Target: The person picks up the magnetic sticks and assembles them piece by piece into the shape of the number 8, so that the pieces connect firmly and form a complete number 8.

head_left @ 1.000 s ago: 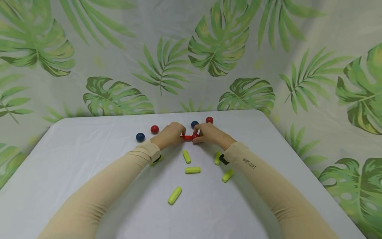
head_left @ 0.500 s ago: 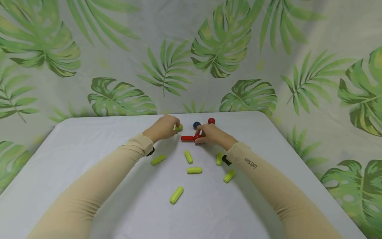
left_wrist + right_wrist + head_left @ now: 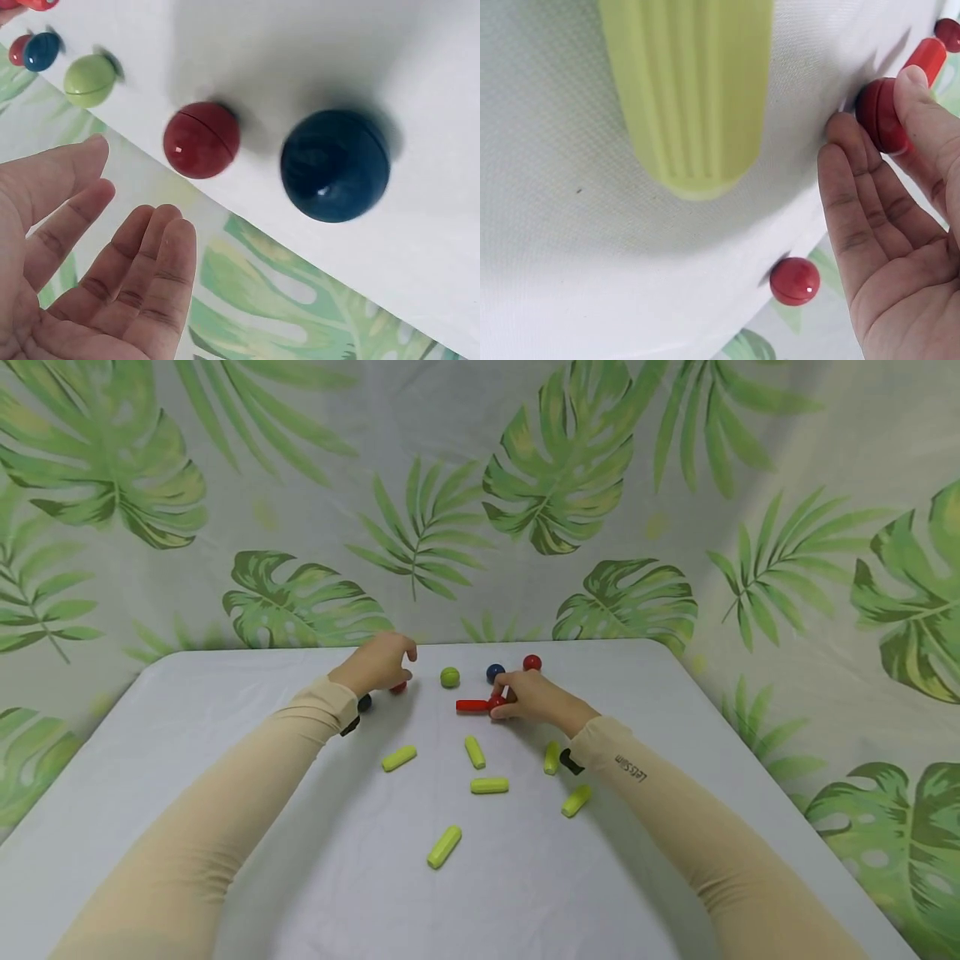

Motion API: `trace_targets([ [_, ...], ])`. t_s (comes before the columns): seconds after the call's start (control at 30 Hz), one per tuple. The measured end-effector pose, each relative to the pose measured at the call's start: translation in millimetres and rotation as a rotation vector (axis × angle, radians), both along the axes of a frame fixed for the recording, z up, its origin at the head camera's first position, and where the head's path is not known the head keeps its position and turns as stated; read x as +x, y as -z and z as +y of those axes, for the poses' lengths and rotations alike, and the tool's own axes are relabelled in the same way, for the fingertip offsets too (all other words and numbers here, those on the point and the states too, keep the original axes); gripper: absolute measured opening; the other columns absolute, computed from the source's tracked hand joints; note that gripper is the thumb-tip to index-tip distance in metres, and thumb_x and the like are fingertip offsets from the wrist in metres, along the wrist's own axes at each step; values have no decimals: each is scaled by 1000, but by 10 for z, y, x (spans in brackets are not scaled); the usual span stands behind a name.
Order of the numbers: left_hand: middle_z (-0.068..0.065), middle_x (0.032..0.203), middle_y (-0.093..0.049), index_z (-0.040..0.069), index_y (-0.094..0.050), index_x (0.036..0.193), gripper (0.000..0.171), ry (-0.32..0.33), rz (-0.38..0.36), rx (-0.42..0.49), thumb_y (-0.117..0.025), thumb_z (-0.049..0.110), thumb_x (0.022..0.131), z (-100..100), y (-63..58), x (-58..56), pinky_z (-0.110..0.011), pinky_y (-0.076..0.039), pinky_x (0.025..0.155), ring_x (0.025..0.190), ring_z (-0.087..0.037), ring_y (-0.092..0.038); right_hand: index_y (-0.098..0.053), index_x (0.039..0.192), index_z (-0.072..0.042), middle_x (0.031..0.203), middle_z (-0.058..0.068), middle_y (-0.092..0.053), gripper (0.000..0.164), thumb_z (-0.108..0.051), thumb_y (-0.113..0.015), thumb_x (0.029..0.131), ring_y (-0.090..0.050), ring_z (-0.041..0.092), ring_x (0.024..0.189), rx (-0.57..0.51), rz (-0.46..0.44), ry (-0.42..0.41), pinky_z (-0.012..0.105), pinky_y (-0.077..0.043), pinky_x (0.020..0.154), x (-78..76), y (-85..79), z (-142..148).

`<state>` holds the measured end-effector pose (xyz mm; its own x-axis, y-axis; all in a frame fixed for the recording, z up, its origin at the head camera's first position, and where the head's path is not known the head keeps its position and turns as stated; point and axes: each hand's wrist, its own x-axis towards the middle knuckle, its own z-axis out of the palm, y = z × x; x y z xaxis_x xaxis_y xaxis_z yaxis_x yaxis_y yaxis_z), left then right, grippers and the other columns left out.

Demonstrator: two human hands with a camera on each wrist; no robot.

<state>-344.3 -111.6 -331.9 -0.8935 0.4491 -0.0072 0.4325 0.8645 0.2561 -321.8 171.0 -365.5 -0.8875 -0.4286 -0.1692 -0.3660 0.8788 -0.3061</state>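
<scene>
My right hand (image 3: 538,700) pinches a glossy red ball (image 3: 876,112) between thumb and fingers. The ball sits at the right end of a short red stick (image 3: 470,706) lying on the table, apparently touching it. Toward the back left, my left hand (image 3: 378,662) is raised with its fingers spread and nothing in them. Near it are a second red ball (image 3: 201,140) and a dark blue ball (image 3: 335,166), both partly covered by the hand in the head view. Between the two hands stands a light green ball (image 3: 450,677) with a seam line.
Behind the right hand are another blue ball (image 3: 496,672) and another red ball (image 3: 532,662), close to the table's back edge. Several yellow-green sticks (image 3: 489,786) lie scattered nearer me on the white table (image 3: 225,760). A leaf-patterned cloth (image 3: 420,485) hangs behind.
My left hand has left the red stick, passed by the green ball and moved left to the other red ball. The green ball is now uncovered. My right hand keeps its place.
</scene>
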Motion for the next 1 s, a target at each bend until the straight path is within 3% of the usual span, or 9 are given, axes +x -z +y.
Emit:
trace_targets([
  [0.23, -29, 142, -64, -6, -70, 130, 35, -35, -47, 28, -74, 7, 98, -138, 88, -46, -55, -50, 112, 132, -44, -60, -70, 128, -10, 101, 8, -71, 37, -31, -79, 99, -61, 18, 86, 4, -7, 0, 26, -49, 78, -23, 38, 7],
  [0.47, -28, 138, -66, -4, -72, 127, 33, -61, -98, 56, -74, 10, 97, -215, 138, -86, -51, -54, 103, 115, -37, -64, -70, 128, -9, 99, 7, -71, 37, -31, -80, 99, -60, 18, 85, -6, -9, 1, 25, -49, 76, -15, 39, 9],
  [0.73, -24, 132, -69, 2, -74, 128, 35, -108, -193, 31, -76, 18, 98, -248, 156, -214, -52, -53, 106, 117, -36, -67, -69, 128, -10, 101, 8, -72, 36, -30, -79, 99, -61, 18, 87, -18, -22, 12, 26, -50, 78, -19, 21, 1],
  [1.0, -21, 122, -75, 3, -78, 124, 32, -89, -178, -6, -79, 20, 96, -251, 163, -239, -50, -52, 107, 124, -37, -62, -69, 129, -10, 102, 8, -72, 37, -30, -79, 99, -61, 19, 89, -25, -33, 28, 27, -51, 80, -26, 28, 8],
])
